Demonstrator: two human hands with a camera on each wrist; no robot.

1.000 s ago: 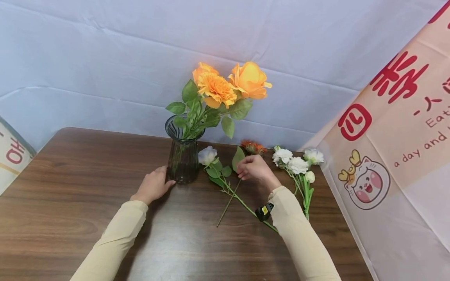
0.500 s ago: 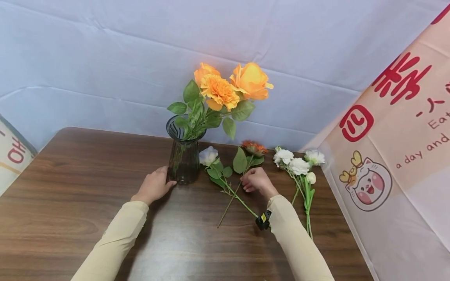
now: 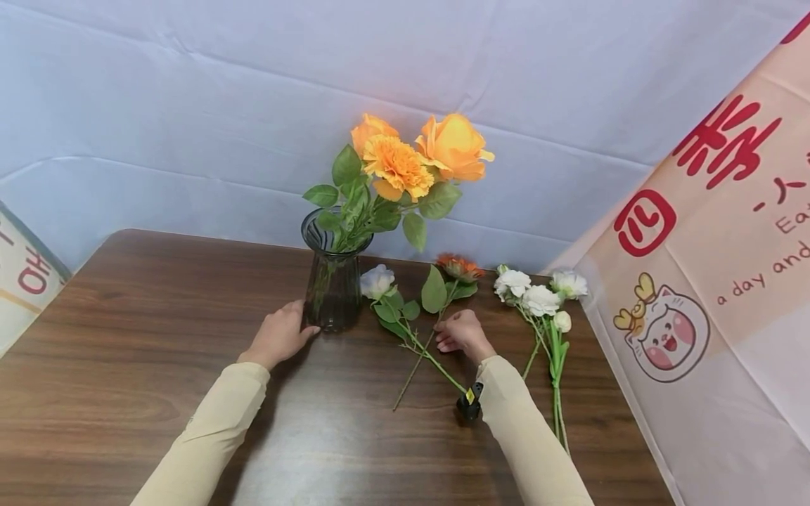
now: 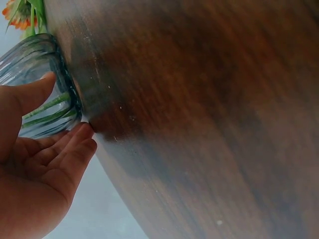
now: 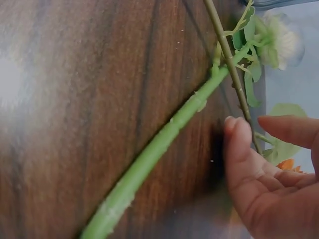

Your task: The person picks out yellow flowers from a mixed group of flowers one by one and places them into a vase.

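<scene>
Right wrist view: right hand fingers curled loosely at the thin stem, not yet pinching; its orange bloom lies by the vase. Left hand fingers spread on vase base. Risk: thin stem crosses the white rose stem, so lifting may drag both, or knock the vase. Wood table, white sheet backdrop, printed banner at rt

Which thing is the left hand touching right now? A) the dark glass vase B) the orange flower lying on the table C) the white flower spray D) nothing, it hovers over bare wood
A: in the head view the left hand rests against the base of the dark glass vase, and the left wrist view shows its thumb and fingertips on the ribbed glass.
</scene>
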